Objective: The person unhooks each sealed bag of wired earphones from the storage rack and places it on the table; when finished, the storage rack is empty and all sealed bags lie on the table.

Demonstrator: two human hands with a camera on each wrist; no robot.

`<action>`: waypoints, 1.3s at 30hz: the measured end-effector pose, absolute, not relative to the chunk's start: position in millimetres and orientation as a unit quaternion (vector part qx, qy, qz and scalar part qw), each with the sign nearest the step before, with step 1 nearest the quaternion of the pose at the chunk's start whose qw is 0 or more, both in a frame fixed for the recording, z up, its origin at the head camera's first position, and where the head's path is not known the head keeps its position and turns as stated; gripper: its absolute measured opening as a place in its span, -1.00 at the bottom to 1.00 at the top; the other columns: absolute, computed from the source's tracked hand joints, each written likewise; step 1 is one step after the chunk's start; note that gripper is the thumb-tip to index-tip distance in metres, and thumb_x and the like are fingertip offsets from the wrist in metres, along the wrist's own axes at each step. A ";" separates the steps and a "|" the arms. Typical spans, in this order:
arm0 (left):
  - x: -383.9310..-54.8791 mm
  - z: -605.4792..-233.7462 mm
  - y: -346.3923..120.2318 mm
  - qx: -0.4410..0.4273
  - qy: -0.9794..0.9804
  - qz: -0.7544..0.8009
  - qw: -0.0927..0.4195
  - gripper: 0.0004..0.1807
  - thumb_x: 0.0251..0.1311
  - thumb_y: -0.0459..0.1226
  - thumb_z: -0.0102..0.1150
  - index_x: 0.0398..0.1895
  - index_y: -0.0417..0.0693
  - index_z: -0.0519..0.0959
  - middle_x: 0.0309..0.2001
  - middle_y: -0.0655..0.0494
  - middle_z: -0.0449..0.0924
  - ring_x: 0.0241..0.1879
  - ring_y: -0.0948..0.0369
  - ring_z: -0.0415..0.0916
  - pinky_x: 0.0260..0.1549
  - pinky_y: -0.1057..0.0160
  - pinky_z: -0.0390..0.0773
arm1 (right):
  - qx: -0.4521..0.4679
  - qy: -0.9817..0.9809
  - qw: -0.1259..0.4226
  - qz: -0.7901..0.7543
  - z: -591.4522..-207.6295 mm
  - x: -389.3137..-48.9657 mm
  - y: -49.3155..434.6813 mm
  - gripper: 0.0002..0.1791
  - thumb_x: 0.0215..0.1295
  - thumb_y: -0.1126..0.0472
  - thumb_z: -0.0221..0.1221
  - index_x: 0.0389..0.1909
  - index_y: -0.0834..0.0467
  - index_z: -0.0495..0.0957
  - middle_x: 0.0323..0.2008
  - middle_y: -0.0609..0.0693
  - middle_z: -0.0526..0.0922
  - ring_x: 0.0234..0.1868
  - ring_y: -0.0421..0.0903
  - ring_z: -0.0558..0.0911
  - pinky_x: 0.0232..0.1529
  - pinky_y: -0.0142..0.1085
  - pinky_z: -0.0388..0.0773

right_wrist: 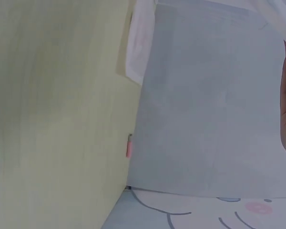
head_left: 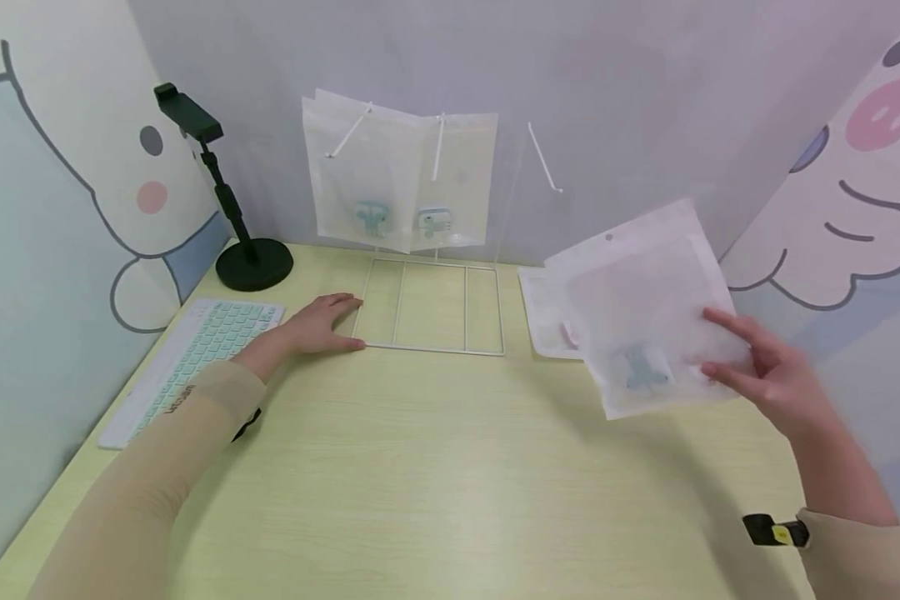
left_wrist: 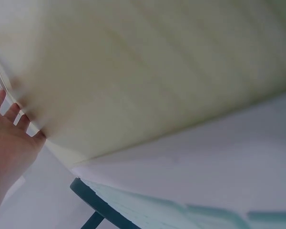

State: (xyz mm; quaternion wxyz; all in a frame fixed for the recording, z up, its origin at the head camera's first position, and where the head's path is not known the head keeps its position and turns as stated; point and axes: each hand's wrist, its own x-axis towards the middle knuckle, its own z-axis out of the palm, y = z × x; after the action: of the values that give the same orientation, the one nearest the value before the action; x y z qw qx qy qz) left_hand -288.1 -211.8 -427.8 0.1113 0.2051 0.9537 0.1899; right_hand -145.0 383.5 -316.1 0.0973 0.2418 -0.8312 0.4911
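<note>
Head view: held pouch [head_left: 645, 308] leans left lengthwise, holed end up.

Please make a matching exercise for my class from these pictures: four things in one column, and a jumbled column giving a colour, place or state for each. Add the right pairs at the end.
Column 1
1. Keyboard
2. Stand
3. Left hand
4. Right hand

Column 2
A. Pinches a bag between thumb and fingers
B. White, with mint-green keys
C. Has its fingertips at the left edge of the rack
D. Black, with a round base

Right pairs: 1-B, 2-D, 3-C, 4-A
</note>
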 end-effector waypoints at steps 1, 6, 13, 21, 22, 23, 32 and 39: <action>-288.1 -427.9 -211.9 0.203 0.954 0.190 0.111 -0.02 0.06 0.22 0.20 0.45 -0.05 0.10 0.47 -0.14 -0.07 0.44 -0.15 -0.18 0.33 -0.20 -0.04 | 0.239 -0.838 0.095 0.482 -319.3 -143.1 384.1 -0.18 -0.09 0.78 0.14 0.30 0.37 0.26 0.09 -0.09 0.46 -0.50 -0.32 0.57 -0.54 -0.52 0.46; -289.7 -428.2 -212.2 0.208 0.955 0.183 0.110 -0.02 0.06 0.23 0.18 0.45 -0.04 0.09 0.47 -0.14 -0.07 0.44 -0.16 -0.17 0.32 -0.22 -0.03 | 0.231 -0.860 0.085 0.447 -332.9 -134.5 385.8 -0.19 -0.08 0.74 0.18 0.30 0.36 0.27 0.13 -0.10 0.42 -0.42 -0.34 0.55 -0.55 -0.48 0.47; -290.4 -427.5 -212.9 0.206 0.954 0.184 0.121 0.00 0.05 0.25 0.18 0.46 -0.03 0.07 0.48 -0.13 -0.10 0.44 -0.15 -0.20 0.32 -0.24 -0.04 | 0.166 -0.906 0.031 0.389 -349.2 -123.6 383.4 -0.24 0.10 0.48 0.26 0.36 0.12 0.27 0.19 -0.28 0.34 -0.33 -0.41 0.53 -0.45 -0.50 0.50; -291.0 -427.6 -211.9 0.204 0.955 0.181 0.120 0.01 0.05 0.26 0.17 0.47 -0.02 0.06 0.48 -0.12 -0.10 0.45 -0.14 -0.20 0.34 -0.20 -0.05 | 0.175 -0.907 -0.034 0.381 -365.4 -124.6 384.6 -0.25 0.14 0.38 0.27 0.37 0.11 0.24 0.22 -0.28 0.30 -0.12 -0.34 0.52 -0.32 -0.46 0.56; -290.8 -427.8 -211.8 0.204 0.955 0.181 0.119 0.01 0.05 0.25 0.17 0.46 -0.04 0.07 0.48 -0.14 -0.10 0.44 -0.15 -0.20 0.34 -0.20 -0.05 | 0.176 -0.911 -0.033 0.370 -366.5 -125.2 385.6 -0.25 0.13 0.36 0.29 0.37 0.09 0.25 0.24 -0.31 0.29 -0.01 -0.41 0.47 -0.25 -0.52 0.51; -290.6 -427.7 -211.5 0.203 0.955 0.182 0.118 0.01 0.05 0.25 0.18 0.46 -0.04 0.07 0.48 -0.13 -0.09 0.44 -0.14 -0.19 0.34 -0.20 -0.05 | 0.182 -0.915 -0.037 0.358 -367.6 -125.7 386.7 -0.24 0.13 0.34 0.30 0.37 0.08 0.26 0.27 -0.34 0.26 0.08 -0.46 0.39 -0.15 -0.57 0.46; -292.5 -430.0 -213.7 0.203 0.955 0.180 0.117 0.01 0.04 0.26 0.17 0.46 -0.03 0.07 0.48 -0.13 -0.09 0.44 -0.14 -0.19 0.34 -0.19 -0.05 | 0.226 -0.942 -0.051 0.242 -375.5 -130.5 391.4 -0.26 0.07 0.15 0.37 0.32 0.02 0.34 0.00 -0.14 0.40 -0.13 -0.40 0.35 -0.22 -0.57 0.37; -291.3 -430.7 -215.7 0.207 0.955 0.182 0.110 0.00 0.03 0.26 0.19 0.45 -0.03 0.11 0.47 -0.12 -0.06 0.43 -0.15 -0.16 0.32 -0.22 0.00 | 0.247 -0.931 -0.104 0.247 -386.5 -133.2 393.5 -0.27 0.02 0.07 0.39 0.26 0.14 0.40 -0.39 -0.17 0.41 -0.36 -0.31 0.39 -0.40 -0.42 0.39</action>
State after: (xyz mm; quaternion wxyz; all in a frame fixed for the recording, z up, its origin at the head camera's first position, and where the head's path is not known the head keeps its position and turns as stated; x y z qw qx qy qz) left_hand -291.3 -215.7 -430.7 0.1100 0.2073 0.9548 0.1824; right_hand -133.2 393.5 -386.5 -0.1044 0.2467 -0.9312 0.2472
